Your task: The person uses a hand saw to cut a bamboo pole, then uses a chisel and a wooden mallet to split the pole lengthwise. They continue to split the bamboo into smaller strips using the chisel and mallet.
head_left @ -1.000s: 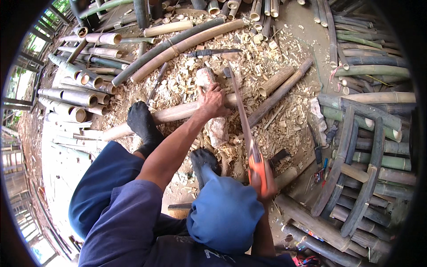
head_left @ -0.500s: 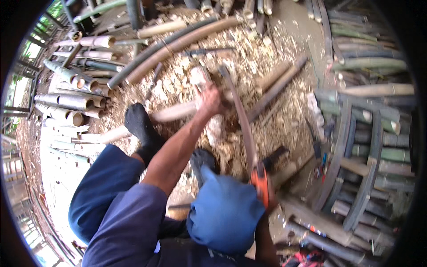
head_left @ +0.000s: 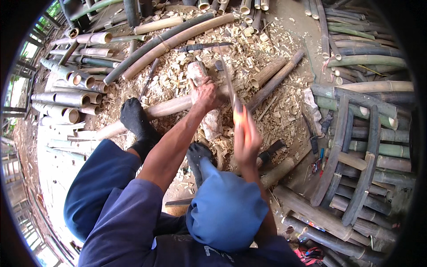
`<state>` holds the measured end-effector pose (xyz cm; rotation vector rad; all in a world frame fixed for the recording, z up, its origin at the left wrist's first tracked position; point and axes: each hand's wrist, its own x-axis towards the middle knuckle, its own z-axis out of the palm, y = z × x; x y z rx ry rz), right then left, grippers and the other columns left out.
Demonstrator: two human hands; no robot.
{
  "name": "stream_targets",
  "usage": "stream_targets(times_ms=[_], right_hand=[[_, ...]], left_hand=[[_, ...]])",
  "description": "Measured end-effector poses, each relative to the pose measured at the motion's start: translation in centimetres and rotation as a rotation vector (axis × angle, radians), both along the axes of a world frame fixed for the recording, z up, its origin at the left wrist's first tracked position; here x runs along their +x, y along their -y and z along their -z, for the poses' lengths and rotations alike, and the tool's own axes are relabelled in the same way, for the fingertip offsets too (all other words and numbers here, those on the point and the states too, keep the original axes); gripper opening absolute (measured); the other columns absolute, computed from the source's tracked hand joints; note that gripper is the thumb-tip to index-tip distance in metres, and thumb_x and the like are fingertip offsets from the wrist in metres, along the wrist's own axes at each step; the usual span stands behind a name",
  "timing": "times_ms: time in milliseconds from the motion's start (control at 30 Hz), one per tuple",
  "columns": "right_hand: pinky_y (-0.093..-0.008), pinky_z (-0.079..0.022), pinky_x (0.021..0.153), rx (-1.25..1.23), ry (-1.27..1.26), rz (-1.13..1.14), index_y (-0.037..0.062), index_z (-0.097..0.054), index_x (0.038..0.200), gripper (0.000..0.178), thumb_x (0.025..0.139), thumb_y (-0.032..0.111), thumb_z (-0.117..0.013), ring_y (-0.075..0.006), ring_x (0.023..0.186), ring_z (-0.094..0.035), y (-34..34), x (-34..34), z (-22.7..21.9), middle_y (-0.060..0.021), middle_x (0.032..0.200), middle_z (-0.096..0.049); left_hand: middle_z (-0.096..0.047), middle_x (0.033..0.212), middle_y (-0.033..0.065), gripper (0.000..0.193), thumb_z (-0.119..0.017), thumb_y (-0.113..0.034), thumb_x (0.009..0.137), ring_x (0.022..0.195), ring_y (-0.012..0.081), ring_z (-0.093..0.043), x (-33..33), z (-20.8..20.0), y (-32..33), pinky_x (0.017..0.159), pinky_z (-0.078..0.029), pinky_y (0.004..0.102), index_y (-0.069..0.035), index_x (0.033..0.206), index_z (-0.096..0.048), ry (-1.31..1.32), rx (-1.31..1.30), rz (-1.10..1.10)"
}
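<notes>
My left hand (head_left: 204,94) is closed round a pale bamboo pole (head_left: 171,107), where the pole lies across a short, light-coloured log (head_left: 211,124). In my right hand (head_left: 247,140) is the orange handle of a handsaw (head_left: 229,80). Its long, narrow blade points away from me and passes over the pole's right end, just right of my left hand. Whether the teeth touch the bamboo I cannot tell. My foot in a black sock (head_left: 135,116) is against the left part of the pole; the other foot (head_left: 199,160) is near the log.
Wood chips (head_left: 280,107) cover the ground. A sheathed blade (head_left: 202,46) lies beyond the log. Two bamboo pieces (head_left: 278,82) lie to the right, near a dark-handled tool (head_left: 271,151). Stacked bamboo poles (head_left: 62,100) stand left, and a wooden frame (head_left: 340,138) rests on more bamboo at right.
My right hand and the saw have moved forward, away from me, and slightly left. My left hand keeps its grip on the bamboo pole.
</notes>
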<state>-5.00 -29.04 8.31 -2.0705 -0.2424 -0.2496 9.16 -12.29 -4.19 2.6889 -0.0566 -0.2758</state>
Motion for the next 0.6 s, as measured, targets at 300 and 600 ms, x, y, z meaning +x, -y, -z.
stream_targets(times_ms=[300, 600], right_hand=[[-0.0386, -0.059, 0.078, -0.314, -0.071, 0.066, -0.0021, -0.067, 0.124, 0.029, 0.101, 0.012, -0.057, -0.0321, 0.093, -0.073, 6.3, -8.5, 0.8, -0.0199, 0.108, -0.073], [-0.0391, -0.058, 0.076, -0.291, -0.482, 0.114, 0.0008, -0.069, 0.123, 0.027, 0.100, 0.014, -0.062, -0.0283, 0.085, -0.072, 6.3, -7.8, -0.4, -0.0210, 0.099, -0.072]], left_hand=[[-0.058, 0.146, 0.0038, 0.078, -0.092, -0.055, 0.066, 0.147, 0.0226, -0.041, 0.3, -1.4, 0.1, 0.120, -0.009, 0.0760, -0.018, 0.130, -0.067, -0.115, 0.075, 0.028], [-0.061, 0.142, 0.0073, 0.073, -0.092, -0.049, 0.063, 0.145, 0.0250, -0.043, 0.3, -2.2, -0.9, 0.118, -0.011, 0.0769, -0.015, 0.123, -0.070, -0.073, -0.019, 0.025]])
